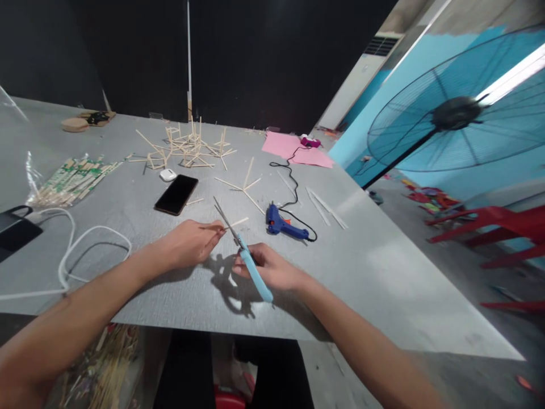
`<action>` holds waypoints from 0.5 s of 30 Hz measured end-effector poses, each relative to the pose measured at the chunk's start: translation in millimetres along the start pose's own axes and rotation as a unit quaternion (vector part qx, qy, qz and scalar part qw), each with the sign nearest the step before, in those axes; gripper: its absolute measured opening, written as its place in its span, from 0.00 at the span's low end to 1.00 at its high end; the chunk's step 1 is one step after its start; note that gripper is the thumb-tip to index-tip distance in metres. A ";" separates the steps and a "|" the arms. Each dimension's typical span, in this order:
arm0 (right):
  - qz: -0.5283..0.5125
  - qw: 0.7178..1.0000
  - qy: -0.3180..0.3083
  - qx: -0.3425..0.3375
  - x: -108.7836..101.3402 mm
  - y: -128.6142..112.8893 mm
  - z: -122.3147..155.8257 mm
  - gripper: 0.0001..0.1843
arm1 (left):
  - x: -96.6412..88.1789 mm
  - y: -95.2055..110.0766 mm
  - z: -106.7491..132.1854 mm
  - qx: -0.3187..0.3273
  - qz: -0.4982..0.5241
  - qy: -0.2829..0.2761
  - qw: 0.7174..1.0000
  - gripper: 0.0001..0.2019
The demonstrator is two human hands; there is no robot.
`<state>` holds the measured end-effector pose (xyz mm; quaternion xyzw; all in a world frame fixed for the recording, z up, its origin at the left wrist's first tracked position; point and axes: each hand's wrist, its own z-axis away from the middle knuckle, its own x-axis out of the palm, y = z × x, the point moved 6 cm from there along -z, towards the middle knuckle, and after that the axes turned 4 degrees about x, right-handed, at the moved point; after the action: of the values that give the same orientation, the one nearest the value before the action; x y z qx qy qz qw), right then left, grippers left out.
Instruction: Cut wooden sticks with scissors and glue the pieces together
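1. In the head view, the fingers of the right hand (pixel 268 267) were curled closed about the light-blue handle of the scissors (pixel 255 274); the handle hid part of them, so which fingers sat in the loops could not be told
2. The blades pointed up and away to the left, crossing a thin stick (pixel 237 222); whether it lay between them or only behind them was hard to make out
3. The left hand (pixel 189 243) pinched that stick, thumb and fingertips closed with no gap showing, its near end hidden by the fingers and its far end jutting right, beyond the blades
4. The left arm slanted in from the lower left, the right from the lower right, both cut off by the picture's edge, the hands meeting above the near part of the table (pixel 383 272)
5. A black object (pixel 15 233) was cut off at the left edge, as were a fan (pixel 457 113) and a red chair (pixel 498 221) at the right
6. Beyond the hands lay a phone (pixel 176 195), a blue glue gun (pixel 287 224) and tangled stick frames (pixel 191 147), whose overlapping pieces could not be counted
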<state>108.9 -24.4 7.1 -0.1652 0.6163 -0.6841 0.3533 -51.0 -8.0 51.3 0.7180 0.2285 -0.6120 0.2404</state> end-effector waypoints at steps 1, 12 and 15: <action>-0.007 1.000 -0.017 -0.011 2.0 -0.1 -0.4 0.27 | -0.6 1.3 0.5 0.005 -0.004 0.000 1.000 0.19; -0.111 0.993 -0.027 0.006 17.3 10.2 -5.0 0.24 | -6.1 5.3 0.9 -0.004 0.024 0.016 1.000 0.20; -0.119 0.992 -0.019 0.019 17.5 9.9 -5.7 0.21 | -5.7 3.8 1.3 -0.021 0.088 0.039 0.995 0.19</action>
<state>95.7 -32.2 -7.1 -0.2440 0.5722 -0.7296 0.2840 -50.5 -12.0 57.0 0.7536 0.1866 -0.5551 0.2986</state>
